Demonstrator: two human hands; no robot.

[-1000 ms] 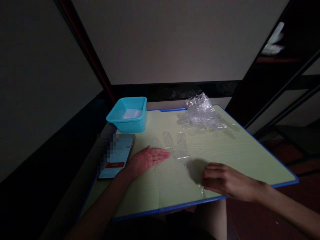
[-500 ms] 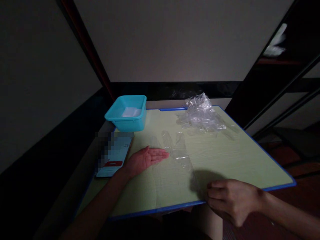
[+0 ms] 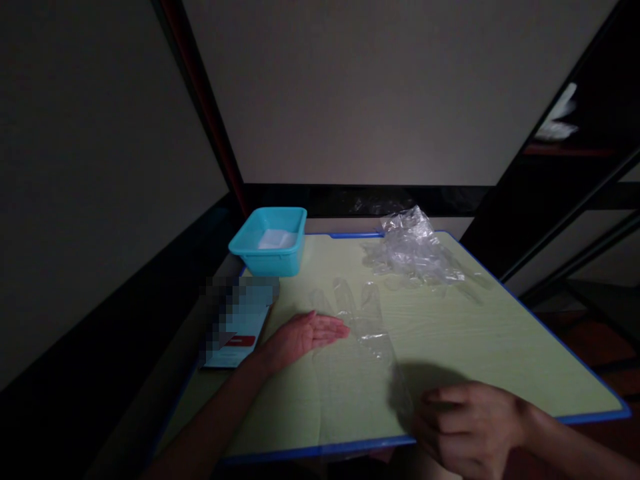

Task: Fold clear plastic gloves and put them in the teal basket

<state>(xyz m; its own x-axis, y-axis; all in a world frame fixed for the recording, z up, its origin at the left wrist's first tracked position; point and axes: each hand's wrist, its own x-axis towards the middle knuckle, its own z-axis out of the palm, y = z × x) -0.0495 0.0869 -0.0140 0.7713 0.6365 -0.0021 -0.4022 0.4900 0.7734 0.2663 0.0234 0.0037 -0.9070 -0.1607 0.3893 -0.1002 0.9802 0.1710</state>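
Note:
A clear plastic disposable glove (image 3: pixel 367 373) lies flat on the table, its fingers toward the far side and its cuff over the front edge. My left hand (image 3: pixel 305 337) is open, palm up and fingers stretched out together, across the left part of the glove. At the front edge, my right hand (image 3: pixel 470 423) has its fingers curled in by the glove's right cuff corner. The glove's edge runs up to those fingers and appears pinched there; the fingertips are partly in shadow.
A crumpled pile of clear plastic gloves (image 3: pixel 417 250) lies at the back right. At the back left stands a turquoise basket (image 3: pixel 273 262) with something white inside. A partly blurred phone (image 3: pixel 243 327) lies left of my left hand. The pale table (image 3: pixel 480 333) has a blue rim.
The camera view has shifted, so everything sits slightly lower and farther right. Both hands and the glove keep nearly the same places on the table.

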